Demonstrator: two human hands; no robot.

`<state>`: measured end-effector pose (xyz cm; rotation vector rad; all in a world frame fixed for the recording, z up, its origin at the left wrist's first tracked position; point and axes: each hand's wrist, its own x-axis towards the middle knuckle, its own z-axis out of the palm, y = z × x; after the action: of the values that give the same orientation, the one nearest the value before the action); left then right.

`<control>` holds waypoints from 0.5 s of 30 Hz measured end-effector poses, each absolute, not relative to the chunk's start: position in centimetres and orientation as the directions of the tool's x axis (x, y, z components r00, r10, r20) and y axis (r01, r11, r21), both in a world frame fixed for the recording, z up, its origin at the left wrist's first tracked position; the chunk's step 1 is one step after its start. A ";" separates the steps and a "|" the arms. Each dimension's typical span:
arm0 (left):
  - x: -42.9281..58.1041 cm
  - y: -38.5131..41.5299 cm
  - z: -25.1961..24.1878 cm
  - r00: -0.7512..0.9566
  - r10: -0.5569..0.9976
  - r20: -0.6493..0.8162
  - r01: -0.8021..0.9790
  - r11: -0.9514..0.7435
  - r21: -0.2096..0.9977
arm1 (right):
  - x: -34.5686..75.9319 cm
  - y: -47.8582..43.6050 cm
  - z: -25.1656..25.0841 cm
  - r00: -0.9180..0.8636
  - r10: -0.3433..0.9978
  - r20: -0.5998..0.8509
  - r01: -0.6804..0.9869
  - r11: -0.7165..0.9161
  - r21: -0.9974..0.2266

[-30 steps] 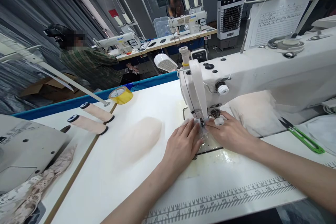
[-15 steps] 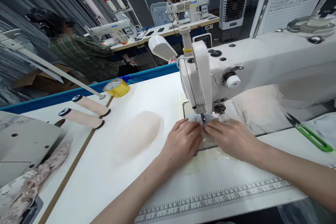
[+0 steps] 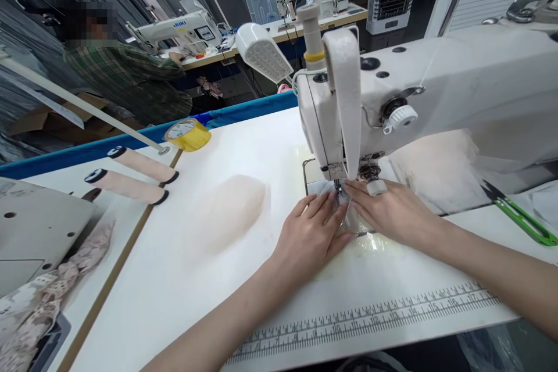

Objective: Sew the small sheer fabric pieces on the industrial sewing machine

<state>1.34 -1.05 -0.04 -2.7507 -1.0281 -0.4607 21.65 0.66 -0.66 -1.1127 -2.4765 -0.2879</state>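
Note:
A thin, whitish sheer fabric (image 3: 323, 188) lies under the presser foot (image 3: 339, 187) of a white sewing machine (image 3: 314, 122). On its near left side my left hand (image 3: 310, 231) is open, fingers stretched out and pressing down, thumb apart toward the right. My right hand (image 3: 392, 209) reaches in from the right of the needle. Its fingers are stretched out over the fabric, fingertips close to the foot, and its thumb is hidden. Much of the fabric is covered by both hands.
Left on the table are a beige sheer piece (image 3: 235, 209), two thread spools (image 3: 131, 187) and yellow tape (image 3: 192, 136). A pale fabric stack (image 3: 440, 171) and green thread snips (image 3: 525, 220) lie right. A ruler strip (image 3: 370, 322) lines the front. A person (image 3: 122, 78) sits beyond.
My left thumb has spread out to the right, away from the fingers. My right hand has shifted slightly right. The view has come closer to the machine.

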 end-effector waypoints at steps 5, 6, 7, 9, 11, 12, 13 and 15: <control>1.9 -1.6 0.0 0.696 0.619 0.363 0.693 -0.712 -0.114 | 21.8 0.9 -0.3 -0.621 0.644 0.447 0.726 0.688 0.016; 1.9 -1.6 0.0 0.696 0.620 0.361 0.694 -0.710 -0.119 | 21.8 0.9 -0.3 -0.626 0.640 0.445 0.723 0.691 0.023; 1.9 -1.6 0.0 0.696 0.621 0.359 0.695 -0.708 -0.122 | 21.8 0.9 -0.3 -0.632 0.635 0.445 0.719 0.694 0.030; 1.9 -1.6 0.0 0.697 0.621 0.358 0.694 -0.710 -0.121 | 21.8 0.9 -0.3 -0.637 0.630 0.443 0.718 0.695 0.044; 1.8 -1.6 -0.1 0.692 0.623 0.364 0.696 -0.710 -0.108 | 21.8 0.8 -0.4 -0.633 0.634 0.444 0.725 0.687 0.054; 1.8 -1.6 -0.1 0.688 0.624 0.369 0.697 -0.709 -0.101 | 21.9 0.8 -0.4 -0.631 0.636 0.444 0.728 0.683 0.058; 1.7 -1.6 -0.1 0.685 0.625 0.374 0.699 -0.709 -0.095 | 21.9 0.8 -0.4 -0.629 0.638 0.444 0.731 0.679 0.060; 1.7 -1.6 -0.2 0.680 0.626 0.381 0.699 -0.710 -0.083 | 21.9 0.9 -0.5 -0.625 0.643 0.442 0.737 0.673 0.064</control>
<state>1.74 -1.62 -0.23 -2.6719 -1.0697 -0.4839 21.86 0.85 -0.49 -1.0822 -2.5039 -0.3371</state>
